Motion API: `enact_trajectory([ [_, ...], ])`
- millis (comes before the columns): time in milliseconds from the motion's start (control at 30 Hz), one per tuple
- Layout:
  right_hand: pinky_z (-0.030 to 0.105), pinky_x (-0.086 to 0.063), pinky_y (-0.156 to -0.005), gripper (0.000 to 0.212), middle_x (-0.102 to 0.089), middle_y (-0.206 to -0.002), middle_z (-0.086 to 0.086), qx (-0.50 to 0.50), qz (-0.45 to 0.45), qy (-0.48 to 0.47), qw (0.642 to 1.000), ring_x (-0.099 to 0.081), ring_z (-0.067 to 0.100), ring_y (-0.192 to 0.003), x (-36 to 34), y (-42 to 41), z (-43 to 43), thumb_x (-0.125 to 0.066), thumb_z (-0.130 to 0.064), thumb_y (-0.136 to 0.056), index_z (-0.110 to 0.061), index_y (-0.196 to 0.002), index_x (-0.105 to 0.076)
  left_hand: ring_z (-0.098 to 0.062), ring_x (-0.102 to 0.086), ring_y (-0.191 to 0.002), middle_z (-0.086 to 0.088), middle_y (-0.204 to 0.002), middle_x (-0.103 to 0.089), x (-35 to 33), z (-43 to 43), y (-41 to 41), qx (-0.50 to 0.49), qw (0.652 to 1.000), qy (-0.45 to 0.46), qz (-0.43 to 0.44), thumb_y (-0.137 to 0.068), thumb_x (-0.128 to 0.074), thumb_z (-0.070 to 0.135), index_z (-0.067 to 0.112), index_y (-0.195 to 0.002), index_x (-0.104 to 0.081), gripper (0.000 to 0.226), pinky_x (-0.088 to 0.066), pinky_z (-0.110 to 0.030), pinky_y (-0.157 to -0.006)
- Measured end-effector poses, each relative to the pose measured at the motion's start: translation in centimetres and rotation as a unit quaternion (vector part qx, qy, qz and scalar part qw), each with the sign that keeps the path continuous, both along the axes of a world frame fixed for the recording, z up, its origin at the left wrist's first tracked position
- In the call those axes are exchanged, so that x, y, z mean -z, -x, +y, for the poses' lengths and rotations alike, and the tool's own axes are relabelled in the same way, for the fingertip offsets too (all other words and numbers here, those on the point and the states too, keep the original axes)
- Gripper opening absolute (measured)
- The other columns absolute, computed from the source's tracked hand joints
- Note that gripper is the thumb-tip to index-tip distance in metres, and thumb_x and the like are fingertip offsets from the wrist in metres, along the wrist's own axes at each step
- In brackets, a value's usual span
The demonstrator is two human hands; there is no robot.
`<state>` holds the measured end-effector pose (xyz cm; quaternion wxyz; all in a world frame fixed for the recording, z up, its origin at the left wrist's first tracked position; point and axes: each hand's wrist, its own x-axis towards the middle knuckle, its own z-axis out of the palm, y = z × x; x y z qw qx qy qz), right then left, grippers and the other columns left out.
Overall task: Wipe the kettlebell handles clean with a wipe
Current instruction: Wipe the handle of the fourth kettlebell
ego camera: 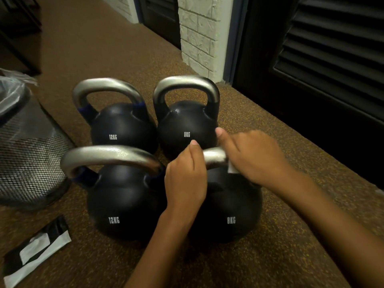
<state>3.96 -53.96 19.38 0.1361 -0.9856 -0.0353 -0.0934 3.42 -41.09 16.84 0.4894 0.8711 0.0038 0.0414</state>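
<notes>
Steel handle (214, 157) of the near 8KG kettlebell (230, 206) is getting wiped. I am gripping it with my left hand (186, 179), while my right hand (252, 156) is pressing a white wipe (232, 169) around it.

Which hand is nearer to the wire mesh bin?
Left. The left hand grips the near 8KG kettlebell's handle on the side facing the bin; the right hand, holding the wipe, is farther right.
</notes>
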Motion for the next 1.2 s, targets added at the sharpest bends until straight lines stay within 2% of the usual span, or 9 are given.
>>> enact_trajectory([
  [100, 0.042, -0.049, -0.075, 0.067, -0.057, -0.064, 0.013, 0.057, 0.090, -0.175, 0.979, -0.059, 0.029, -0.067, 0.5, -0.3, -2.8, -0.018, -0.054, -0.094, -0.009, -0.064, -0.058, -0.032, -0.060, -0.091, -0.013, -0.084, -0.066, 0.0, 0.0, 0.0, -0.001, 1.000, 0.005, -0.007, -0.099, -0.029, 0.034, 0.013, -0.074, -0.057, 0.043, -0.044, -0.046, -0.085],
  [200, 0.031, -0.042, -0.055, 0.066, -0.056, -0.050, 0.015, 0.055, 0.151, -0.363, 0.918, -0.053, 0.024, -0.046, 1.5, -0.1, -4.6, -0.023, -0.050, -0.095, -0.007, -0.062, -0.062, -0.033, -0.059, -0.092, -0.014, -0.086, -0.066, 0.0, 0.0, 0.0, 0.000, 1.000, 0.009, -0.008, -0.100, -0.030, 0.033, 0.010, -0.080, -0.061, 0.044, -0.043, -0.046, -0.086],
  [333, 0.029, -0.031, -0.050, 0.067, -0.051, -0.047, 0.016, 0.057, 0.189, -0.478, 0.856, -0.048, 0.022, -0.039, 2.6, 0.1, -5.6, -0.027, -0.045, -0.096, 0.002, -0.062, -0.060, -0.034, -0.059, -0.092, -0.015, -0.086, -0.066, 0.0, 0.0, 0.1, 0.001, 1.000, 0.006, 0.000, -0.099, -0.029, 0.034, 0.009, -0.077, -0.058, 0.044, -0.044, -0.047, -0.086],
  [500, 0.030, -0.041, -0.054, 0.070, -0.056, -0.048, 0.015, 0.089, 0.200, -0.443, 0.869, -0.052, 0.022, -0.041, 2.3, -0.4, -5.5, -0.024, -0.049, -0.097, 0.000, -0.061, -0.058, -0.033, -0.059, -0.091, -0.015, -0.085, -0.066, 0.2, 0.0, -0.1, -0.004, 1.000, 0.010, -0.006, -0.099, -0.030, 0.033, 0.009, -0.079, -0.060, 0.044, -0.043, -0.046, -0.086],
  [600, 0.032, -0.045, -0.063, 0.069, -0.058, -0.050, 0.009, 0.144, 0.043, -0.379, 0.913, -0.056, 0.017, -0.049, 3.5, 0.5, -4.4, -0.019, -0.054, -0.097, -0.015, -0.056, -0.059, -0.032, -0.059, -0.092, -0.014, -0.086, -0.066, 0.1, -0.1, -0.1, -0.008, 1.000, 0.010, -0.011, -0.100, -0.030, 0.032, 0.009, -0.082, -0.062, 0.043, -0.043, -0.044, -0.086],
  [733, 0.020, -0.043, -0.057, 0.054, -0.059, -0.055, -0.006, 0.143, -0.151, -0.408, 0.889, -0.057, 0.003, -0.054, 5.7, 2.1, -3.2, -0.022, -0.046, -0.095, -0.026, -0.063, -0.060, -0.028, -0.059, -0.089, -0.010, -0.083, -0.066, 0.2, -0.2, 0.0, -0.012, 1.000, 0.017, -0.009, -0.099, -0.030, 0.032, 0.009, -0.081, -0.062, 0.044, -0.043, -0.041, -0.083],
  [967, 0.024, -0.036, -0.044, 0.061, -0.051, -0.048, 0.017, 0.082, 0.142, -0.489, 0.857, -0.048, 0.017, -0.035, 3.0, 0.2, -5.6, -0.029, -0.038, -0.099, -0.001, -0.060, -0.057, -0.030, -0.059, -0.093, -0.012, -0.087, -0.067, 0.2, -0.2, 0.0, -0.008, 1.000, 0.018, -0.013, -0.100, -0.030, 0.032, 0.008, -0.084, -0.063, 0.044, -0.043, -0.043, -0.087],
  [1100, 0.021, -0.042, -0.053, 0.064, -0.057, -0.052, 0.009, 0.136, 0.015, -0.468, 0.873, -0.053, 0.014, -0.046, 4.2, 1.0, -4.5, -0.022, -0.043, -0.099, -0.010, -0.059, -0.060, -0.032, -0.059, -0.091, -0.013, -0.084, -0.066, 0.2, -0.1, 0.0, -0.009, 1.000, 0.022, -0.018, -0.100, -0.031, 0.031, 0.008, -0.082, -0.062, 0.043, -0.044, -0.045, -0.086],
  [1200, 0.018, -0.043, -0.064, 0.050, -0.062, -0.072, -0.006, 0.175, -0.128, -0.460, 0.861, -0.059, 0.004, -0.067, 6.2, 2.5, -3.3, -0.020, -0.045, -0.098, -0.023, -0.081, -0.061, -0.029, -0.059, -0.090, -0.011, -0.084, -0.066, 0.1, -0.3, 0.0, -0.012, 1.000, 0.019, -0.017, -0.100, -0.030, 0.031, 0.008, -0.082, -0.062, 0.043, -0.043, -0.040, -0.084],
])
